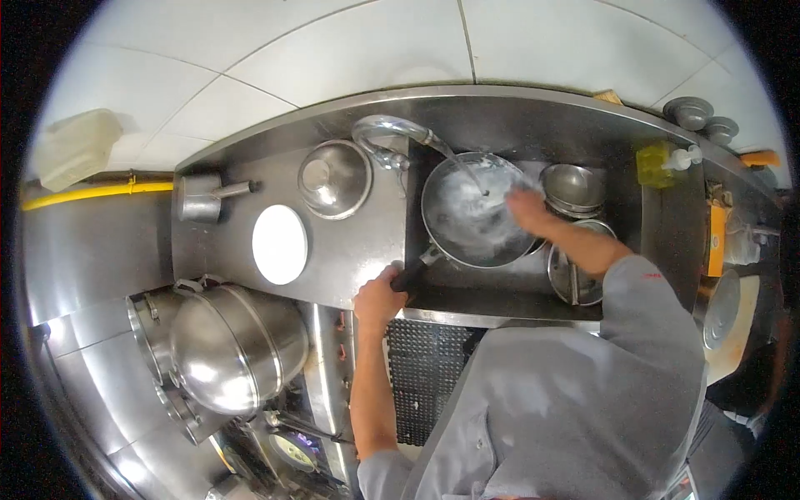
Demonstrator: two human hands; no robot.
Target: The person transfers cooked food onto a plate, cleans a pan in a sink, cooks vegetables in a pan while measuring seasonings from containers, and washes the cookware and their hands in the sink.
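Observation:
A large frying pan (454, 237) with a long black handle rests over the sink basin (533, 296), its inside streaked with white suds. My left hand (380, 296) is closed around the end of the handle, at the front edge of the counter. Over the pan's right side is my right hand (527, 210), smeared by motion; its fingers, and anything in them, cannot be made out. The curved faucet (392, 125) reaches over the pan from behind. Right of the pan are stacked metal bowls (575, 185) and a round lid-like piece with a handle (583, 287).
On the left drainboard sit a white plate (280, 245), a metal bowl (335, 179) and a saucepan (200, 200). A yellow-green soap bottle (654, 164) stands right of the basin. Large steel pots (237, 346) are lower left; a black rubber mat (429, 367) covers the floor.

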